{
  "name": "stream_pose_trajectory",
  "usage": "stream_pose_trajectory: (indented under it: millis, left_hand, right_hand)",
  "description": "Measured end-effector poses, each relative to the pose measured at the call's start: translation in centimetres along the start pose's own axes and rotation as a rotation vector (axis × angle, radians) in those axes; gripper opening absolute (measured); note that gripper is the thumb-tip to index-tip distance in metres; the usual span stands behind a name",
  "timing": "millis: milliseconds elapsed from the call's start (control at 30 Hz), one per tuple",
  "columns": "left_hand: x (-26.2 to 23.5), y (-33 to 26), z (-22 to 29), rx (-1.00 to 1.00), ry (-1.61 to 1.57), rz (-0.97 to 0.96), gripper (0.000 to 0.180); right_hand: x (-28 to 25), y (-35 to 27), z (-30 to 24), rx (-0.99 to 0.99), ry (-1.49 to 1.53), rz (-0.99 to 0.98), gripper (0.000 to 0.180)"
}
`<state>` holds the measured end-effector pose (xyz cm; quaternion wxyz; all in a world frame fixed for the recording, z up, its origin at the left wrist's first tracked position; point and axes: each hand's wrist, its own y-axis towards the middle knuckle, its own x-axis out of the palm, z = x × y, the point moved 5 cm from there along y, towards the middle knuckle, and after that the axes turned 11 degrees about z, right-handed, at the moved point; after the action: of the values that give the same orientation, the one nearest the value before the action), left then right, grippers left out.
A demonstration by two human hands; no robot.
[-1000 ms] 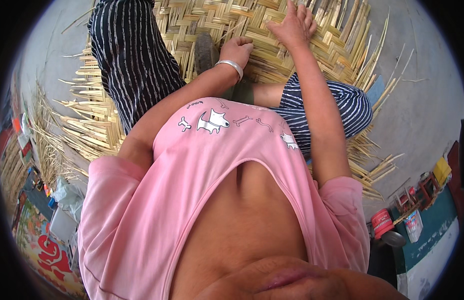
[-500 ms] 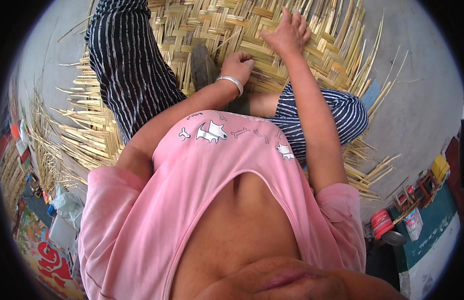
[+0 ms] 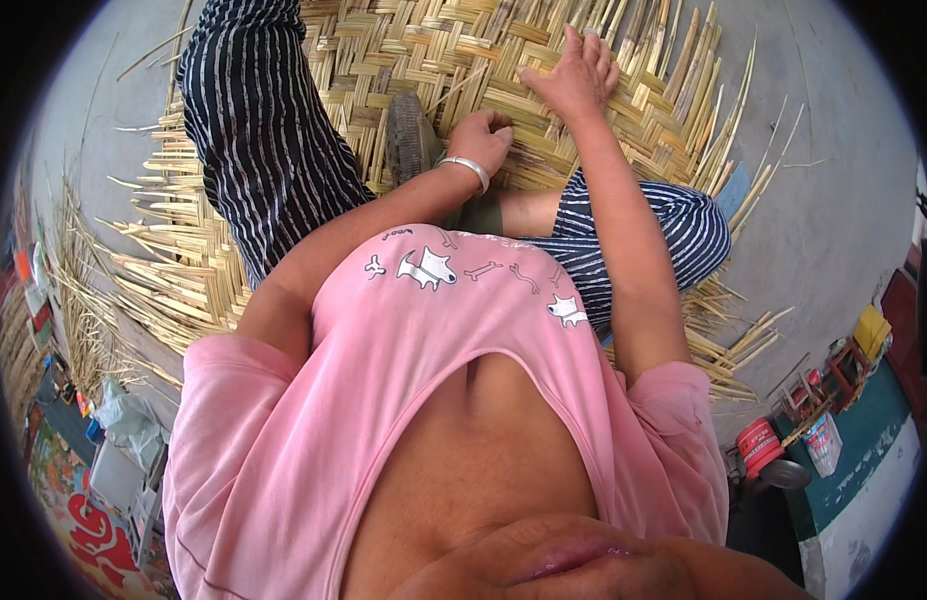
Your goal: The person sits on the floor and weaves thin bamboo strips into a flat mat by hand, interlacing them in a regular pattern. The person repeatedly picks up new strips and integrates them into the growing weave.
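Note:
A large woven mat of flat, straw-coloured split strips [image 3: 424, 45] lies under me, its loose strip ends sticking out at the edges. My right hand [image 3: 576, 78] rests on the weave at the upper right, fingers apart, thumb pointing left. Lower and more to the left, my left hand [image 3: 481, 140], with a silver bangle [image 3: 469, 170] at the wrist, is curled down against the mat. Its fingertips are hidden, so whatever they may grip cannot be made out. A dark shoe sole [image 3: 409, 140] shows just left of that hand.
My striped trouser legs [image 3: 259, 130] rest on the mat, one knee [image 3: 689, 225] bent at the right. Grey floor [image 3: 834, 190] surrounds it. A red container [image 3: 759, 447] and small stools [image 3: 849, 365] stand at the lower right; a pale plastic bag [image 3: 129, 420] lies at the lower left.
The view has shifted slightly. My left hand sits a little lower and further right in the picture; my right hand stays spread at nearly the same spot on the mat.

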<state>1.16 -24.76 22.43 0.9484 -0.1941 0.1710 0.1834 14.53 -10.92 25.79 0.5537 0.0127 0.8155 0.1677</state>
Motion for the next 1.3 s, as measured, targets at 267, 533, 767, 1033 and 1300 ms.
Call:
stream_pose_trajectory:
  millis: [267,533,767,1033,1300]
  left_hand:
    - [-0.1,0.5,-0.4,-0.062,-0.064,-0.001,0.023]
    - [0.7,1.3,-1.6,-0.068,-0.135,-0.017,0.018]
    - [0.3,1.2,-1.3,-0.035,-0.125,-0.109,0.022]
    - [-2.0,5.9,4.7,0.151,0.027,-0.098,0.03]
    - [2.2,20.1,15.2,0.532,0.565,0.075,0.035]
  right_hand:
    - [0.4,0.2,-0.3,0.023,-0.01,-0.025,0.104]
    - [0.0,0.2,0.0,0.002,-0.004,-0.033,0.11]
    - [0.4,0.5,-1.6,0.096,-0.048,-0.07,0.109]
    - [0.1,0.1,-0.6,0.078,-0.012,-0.079,0.105]
    - [0.0,0.1,-0.8,0.058,0.021,0.032,0.095]
